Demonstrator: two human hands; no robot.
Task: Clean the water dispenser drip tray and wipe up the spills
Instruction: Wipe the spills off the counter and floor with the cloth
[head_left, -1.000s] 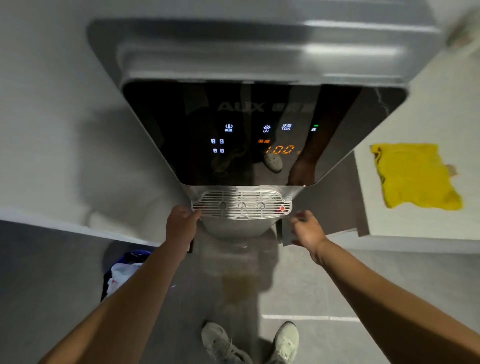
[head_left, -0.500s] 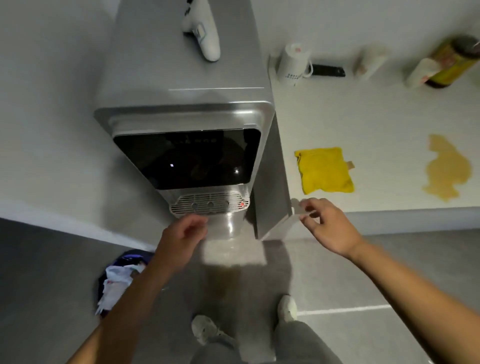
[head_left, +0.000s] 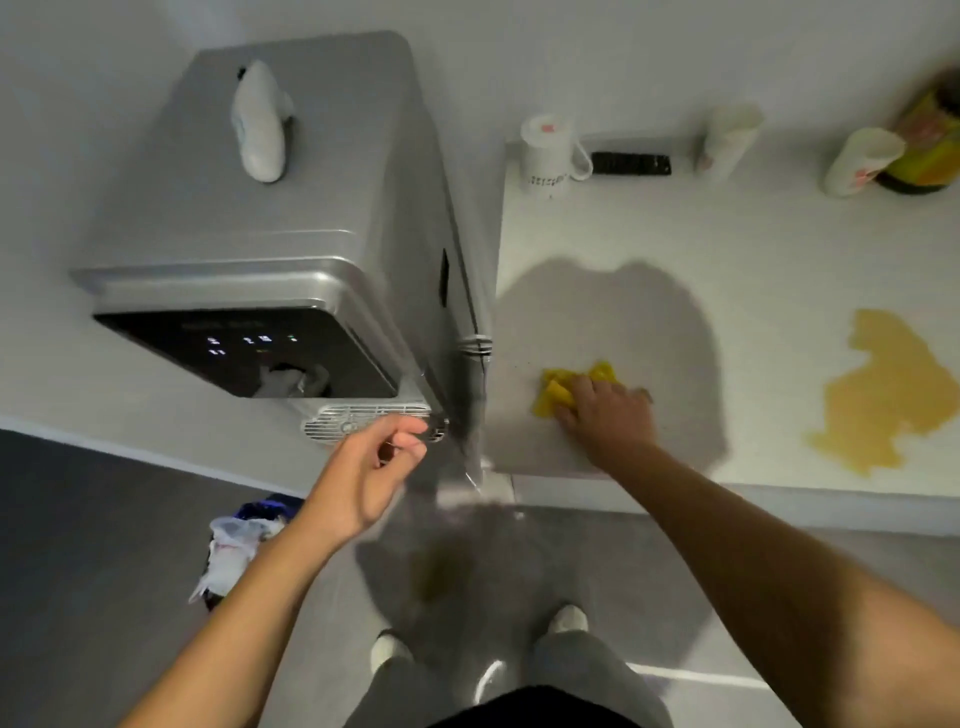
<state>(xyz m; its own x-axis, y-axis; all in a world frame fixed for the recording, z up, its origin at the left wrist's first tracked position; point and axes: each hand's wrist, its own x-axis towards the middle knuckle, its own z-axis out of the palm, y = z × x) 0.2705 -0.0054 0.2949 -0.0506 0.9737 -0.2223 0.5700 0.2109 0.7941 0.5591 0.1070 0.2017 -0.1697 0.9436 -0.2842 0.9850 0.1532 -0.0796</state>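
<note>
This looks like an office pantry or home kitchen corner. A grey freestanding water dispenser (head_left: 291, 234) with a lit touch panel stands at the left against a plain white wall. To its right a white table (head_left: 753, 249) carries a mug (head_left: 545, 156), paper cups (head_left: 727, 140) and a jar (head_left: 930, 145). A bagged waste bin (head_left: 239, 545) sits on the grey floor (head_left: 104, 545).

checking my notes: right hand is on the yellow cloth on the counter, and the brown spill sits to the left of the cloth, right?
Not quite. The right hand is on the yellow cloth on the counter, but the brown spill lies to the right of the cloth, not the left. The head view shows it.
</note>
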